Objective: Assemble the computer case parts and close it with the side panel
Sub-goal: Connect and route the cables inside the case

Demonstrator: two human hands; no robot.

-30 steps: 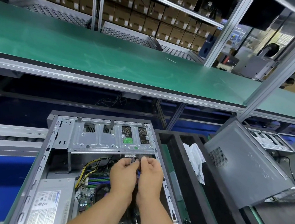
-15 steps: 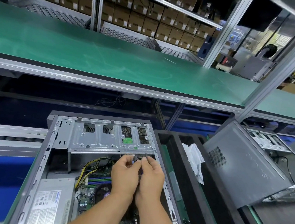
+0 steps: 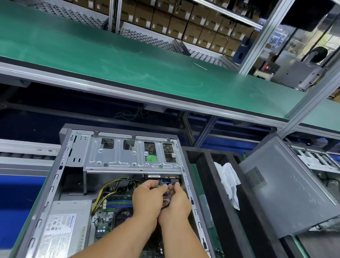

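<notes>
An open grey computer case lies on its side in front of me, with a silver drive cage across its far end and a power supply at the near left. Both hands are inside, just below the cage's right end. My left hand pinches a dark cable connector. Close beside it, my right hand pinches a second black connector with coloured wires trailing under the palm. The grey side panel leans tilted at the right. The motherboard is partly hidden by my forearms.
A black foam tray with a white cloth stands right of the case. A long green workbench runs across behind, above a dark gap. Another open case sits far right. Shelves of cardboard boxes fill the back.
Both hands have moved slightly up toward the drive cage's lower edge, and the two connectors now show at the fingertips, closer to the drive behind the cage.
</notes>
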